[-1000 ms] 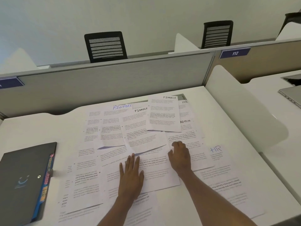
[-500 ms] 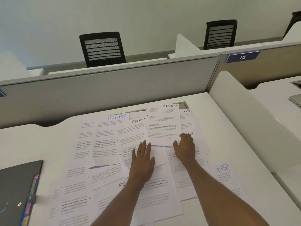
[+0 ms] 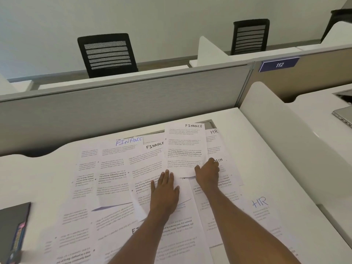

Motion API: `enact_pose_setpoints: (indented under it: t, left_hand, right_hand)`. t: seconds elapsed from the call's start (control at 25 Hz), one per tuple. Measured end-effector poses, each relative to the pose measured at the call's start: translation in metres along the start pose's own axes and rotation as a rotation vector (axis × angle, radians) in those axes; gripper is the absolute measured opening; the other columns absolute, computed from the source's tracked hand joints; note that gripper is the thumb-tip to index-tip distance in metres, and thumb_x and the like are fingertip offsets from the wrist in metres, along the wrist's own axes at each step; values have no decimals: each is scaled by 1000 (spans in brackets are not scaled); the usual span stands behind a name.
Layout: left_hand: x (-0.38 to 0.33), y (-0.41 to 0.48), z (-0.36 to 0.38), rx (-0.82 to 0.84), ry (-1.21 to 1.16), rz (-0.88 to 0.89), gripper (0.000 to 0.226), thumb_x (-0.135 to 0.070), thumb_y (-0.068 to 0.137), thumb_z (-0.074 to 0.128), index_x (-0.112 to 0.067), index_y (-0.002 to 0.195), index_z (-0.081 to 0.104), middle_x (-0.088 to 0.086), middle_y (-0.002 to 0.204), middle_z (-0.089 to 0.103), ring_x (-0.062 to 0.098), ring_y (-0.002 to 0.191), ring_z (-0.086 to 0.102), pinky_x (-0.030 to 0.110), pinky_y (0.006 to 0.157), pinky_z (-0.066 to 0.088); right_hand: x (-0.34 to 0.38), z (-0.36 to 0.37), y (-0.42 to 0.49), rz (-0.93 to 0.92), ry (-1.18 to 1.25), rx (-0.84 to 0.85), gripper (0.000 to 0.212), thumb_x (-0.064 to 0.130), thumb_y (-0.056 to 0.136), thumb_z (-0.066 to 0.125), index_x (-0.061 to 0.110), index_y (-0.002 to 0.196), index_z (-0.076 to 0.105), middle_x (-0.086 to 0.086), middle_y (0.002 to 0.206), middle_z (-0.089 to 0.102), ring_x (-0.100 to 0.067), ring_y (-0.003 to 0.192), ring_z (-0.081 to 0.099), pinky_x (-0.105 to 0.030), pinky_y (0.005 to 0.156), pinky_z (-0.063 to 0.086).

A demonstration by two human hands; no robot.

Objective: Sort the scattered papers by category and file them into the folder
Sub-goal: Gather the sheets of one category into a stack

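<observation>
Several printed sheets lie overlapping across the white desk (image 3: 38,174), hand-labelled FINANCE, HR and ADMIN. My left hand (image 3: 164,193) rests flat, fingers apart, on a FINANCE sheet (image 3: 146,164) in the middle. My right hand (image 3: 207,173) pinches the lower right edge of another FINANCE sheet (image 3: 184,147), which lies topmost at the back; that edge curls up slightly. An ADMIN sheet (image 3: 226,172) sits partly under my right hand. An HR sheet (image 3: 261,206) lies at the right. The dark grey folder (image 3: 12,227) lies shut at the lower left.
A grey partition (image 3: 123,103) closes the back of the desk, and a white divider (image 3: 282,130) bounds its right side. A laptop (image 3: 342,115) sits on the neighbouring desk. Two black chairs (image 3: 107,54) stand behind the partition.
Both hands have slid forward from the near sheets to the far ones. My right hand has reached the topmost FINANCE sheet and taken hold of its lower edge.
</observation>
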State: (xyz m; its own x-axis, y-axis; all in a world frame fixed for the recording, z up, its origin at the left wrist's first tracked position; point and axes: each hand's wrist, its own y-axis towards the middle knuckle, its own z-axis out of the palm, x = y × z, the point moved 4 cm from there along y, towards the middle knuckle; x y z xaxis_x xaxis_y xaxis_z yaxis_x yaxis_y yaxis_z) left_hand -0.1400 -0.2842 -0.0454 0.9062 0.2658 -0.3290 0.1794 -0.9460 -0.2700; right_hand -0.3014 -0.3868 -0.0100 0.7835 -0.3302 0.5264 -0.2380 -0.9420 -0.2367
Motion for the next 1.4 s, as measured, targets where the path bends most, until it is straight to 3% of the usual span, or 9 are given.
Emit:
enact_pose_setpoints:
  t: [0.16,0.32,0.52,0.6,0.68,0.88,1.04,1.16,1.4]
  left_hand:
    - [2,0,-4,32,-1,10,66,-44,111,29,-21,169,6,-4,177,-3,14,163,-3,49,133,0]
    - [2,0,-5,57,9,8,67,-42,111,30,-20,169,4,-4,177,-5,15,164,-4,49,133,0]
    - [2,0,-19,15,-21,31,62,-41,112,32,-19,168,17,0,177,7,17,164,4,48,133,3]
    - [11,-7,-26,-52,-72,11,61,-40,112,34,-19,167,19,1,177,10,18,164,7,46,133,4]
    - [20,-16,-34,-148,-200,-9,60,-37,112,36,-17,167,22,2,175,17,20,162,14,44,133,11]
    - [51,-49,-62,-412,-766,-200,51,-34,111,46,-14,158,43,9,158,52,29,139,55,44,119,41]
    - [101,-72,-67,-260,-1356,-491,39,-42,109,49,-11,130,63,13,122,73,33,105,72,48,93,57]
    - [138,-96,-70,-124,-1477,-559,47,-48,109,46,-7,116,67,12,106,78,32,95,74,39,74,58]
    - [193,-134,-63,-154,-1471,-584,19,-18,103,65,-10,119,70,14,115,78,36,105,74,48,88,61]
  right_hand:
    - [-6,-2,5,168,153,50,56,29,92,71,-2,134,52,-21,135,53,-38,122,58,-46,99,54]
    - [-14,-4,6,182,320,26,30,7,93,60,0,121,66,-16,125,67,-35,112,66,-41,94,58]
    - [-18,-17,-7,111,461,-54,34,-13,89,49,10,66,56,0,75,61,-28,78,62,-25,57,52]
    - [-26,-20,-16,134,601,-45,22,-12,94,53,0,85,69,-6,92,69,-33,84,72,-35,69,65]
    - [-36,-22,-27,163,740,-37,20,-10,97,55,-4,104,72,-11,105,71,-37,86,76,-32,63,65]
    - [-57,-13,-74,187,1007,136,18,-11,97,58,-6,107,73,-18,109,75,-28,82,75,-27,66,64]
    - [-64,7,-122,166,1022,335,16,-11,97,60,-7,106,73,-23,112,75,-25,82,72,-27,68,64]
    - [-63,25,-154,117,973,447,15,-10,98,60,-11,107,71,-27,115,73,-26,80,71,-35,74,64]
    - [-40,50,-199,65,910,620,17,-9,98,62,-10,111,72,-24,114,76,-28,89,77,-39,80,65]
